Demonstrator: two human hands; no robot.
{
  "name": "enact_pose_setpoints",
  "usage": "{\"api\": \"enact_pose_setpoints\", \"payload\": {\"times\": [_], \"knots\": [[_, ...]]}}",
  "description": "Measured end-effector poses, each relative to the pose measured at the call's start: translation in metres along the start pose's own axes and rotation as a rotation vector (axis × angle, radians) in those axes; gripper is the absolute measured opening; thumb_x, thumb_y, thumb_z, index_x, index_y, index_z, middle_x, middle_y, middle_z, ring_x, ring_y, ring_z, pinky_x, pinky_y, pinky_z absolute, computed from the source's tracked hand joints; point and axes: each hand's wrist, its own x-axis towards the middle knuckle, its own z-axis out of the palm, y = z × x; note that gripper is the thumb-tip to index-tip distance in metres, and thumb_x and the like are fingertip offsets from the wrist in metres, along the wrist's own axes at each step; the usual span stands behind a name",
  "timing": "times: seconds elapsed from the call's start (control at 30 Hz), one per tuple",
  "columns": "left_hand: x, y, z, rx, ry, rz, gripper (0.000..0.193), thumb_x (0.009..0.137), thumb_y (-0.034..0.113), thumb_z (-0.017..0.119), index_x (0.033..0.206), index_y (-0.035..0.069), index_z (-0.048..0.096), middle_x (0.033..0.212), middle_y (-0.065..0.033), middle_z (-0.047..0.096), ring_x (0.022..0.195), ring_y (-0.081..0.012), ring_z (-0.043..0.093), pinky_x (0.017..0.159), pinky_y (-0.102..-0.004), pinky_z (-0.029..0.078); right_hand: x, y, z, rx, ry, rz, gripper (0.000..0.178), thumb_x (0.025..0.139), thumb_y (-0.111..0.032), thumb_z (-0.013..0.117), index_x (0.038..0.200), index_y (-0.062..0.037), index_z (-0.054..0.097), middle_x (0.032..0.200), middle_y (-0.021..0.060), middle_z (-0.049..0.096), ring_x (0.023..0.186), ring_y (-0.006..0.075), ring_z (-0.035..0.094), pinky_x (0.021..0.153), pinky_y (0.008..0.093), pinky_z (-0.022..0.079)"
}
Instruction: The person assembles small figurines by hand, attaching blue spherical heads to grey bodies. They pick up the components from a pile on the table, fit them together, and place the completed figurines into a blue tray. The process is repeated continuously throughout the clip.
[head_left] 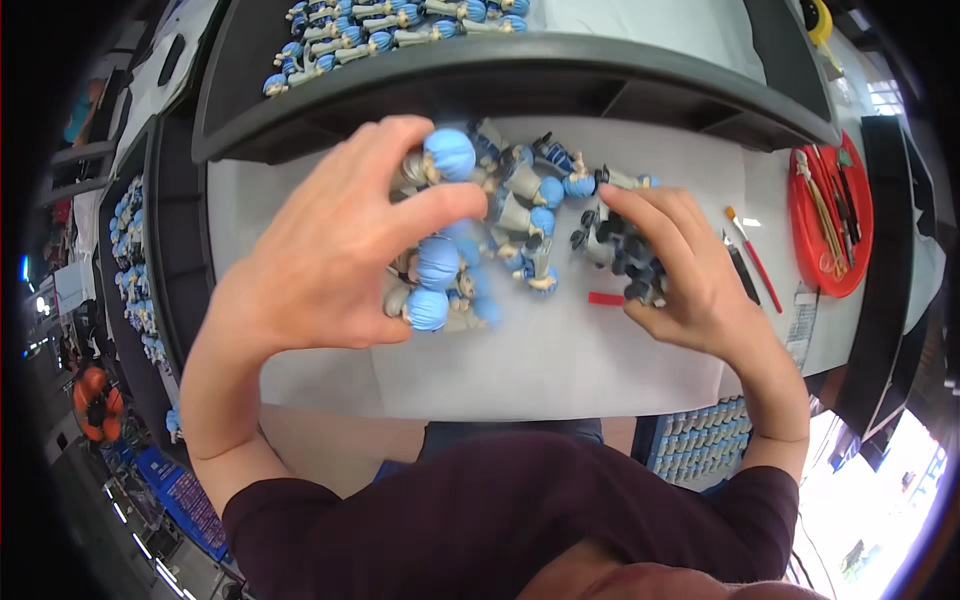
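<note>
My left hand (330,235) is curled round several small figurines with ribbed blue heads and grey bodies. One of its figurines (448,155) shows between the fingers, and others poke out below the thumb, partly smeared by motion. My right hand (690,270) is curled round several grey figurines (628,255) whose dark feet point inward; the palm hides the rest of them. Between my hands lies a loose pile of the same figurines (520,215) on the white tabletop (480,375), heads and feet turned various ways.
A black tray (520,70) at the far side holds rows of figurines at its left. On the right are a red dish (868,230) with brushes and thin tools, and a red-handled brush (765,275). A red strip (606,298) lies beside my right hand. More figurines fill a left tray (165,250).
</note>
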Motion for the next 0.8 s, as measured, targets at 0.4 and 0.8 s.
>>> {"api": "enact_pose_setpoints", "payload": {"times": [0.4, 0.8], "knots": [[-0.028, 0.042, 0.082, 0.231, -0.088, -0.454, 0.091, 0.048, 0.036, 0.077, 0.129, 0.023, 0.038, 0.132, -0.0204, 0.028, 0.126, -0.0343, 0.024, 0.097, -0.0468, 0.030, 0.003, -0.007, 0.075, -0.450, 0.055, 0.082, 0.090, 0.052, -0.015, 0.072, 0.133, -0.0148, 0.032, 0.132, 0.0163, 0.035, 0.123, 0.0355, 0.029, 0.098, 0.0437, 0.035], [-0.141, 0.078, 0.173, -0.005, 0.713, -0.254, 0.077, 0.065, 0.027, 0.075, 0.130, 0.011, 0.037, 0.134, -0.0234, 0.029, 0.125, -0.0376, 0.028, 0.101, -0.0431, 0.028, -0.095, -0.063, 0.073, -0.298, 0.312, 0.077, 0.048, 0.069, -0.007, 0.062, 0.116, -0.0066, 0.051, 0.109, 0.0148, 0.056, 0.106, 0.0303, 0.048, 0.090, 0.0389, 0.039]]}}
